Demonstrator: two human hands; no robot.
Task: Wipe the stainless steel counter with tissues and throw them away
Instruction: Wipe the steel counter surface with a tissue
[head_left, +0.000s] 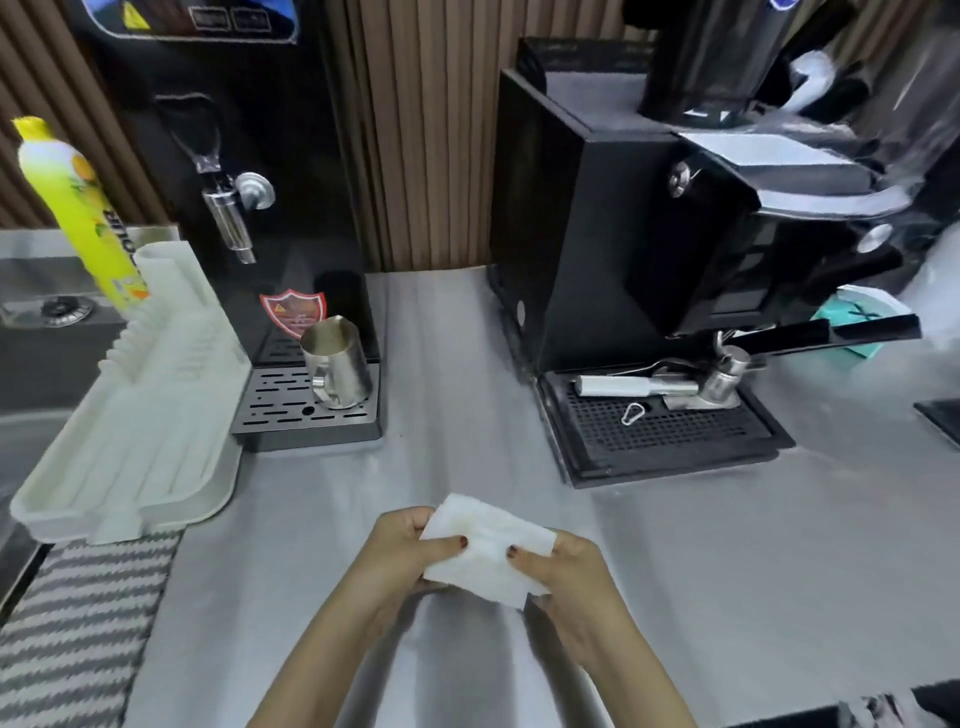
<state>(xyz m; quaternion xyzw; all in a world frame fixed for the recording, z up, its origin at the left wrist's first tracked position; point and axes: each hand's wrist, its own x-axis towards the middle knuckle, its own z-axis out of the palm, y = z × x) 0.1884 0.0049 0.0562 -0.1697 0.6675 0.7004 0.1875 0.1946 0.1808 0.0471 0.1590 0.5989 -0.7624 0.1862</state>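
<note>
Grip: left hand (400, 551) and right hand (566, 577) pinch opposite ends of tissue (485, 553) over table (727, 545); long axis left-right.

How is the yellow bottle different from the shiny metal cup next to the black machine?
The yellow bottle is tall, slim and capped; the metal cup is short, wide and open-topped. The bottle is bright yellow with pictures; the cup is plain silver with a handle. The bottle stands behind the white rack; the cup sits on the drip tray. Both are containers.
</note>
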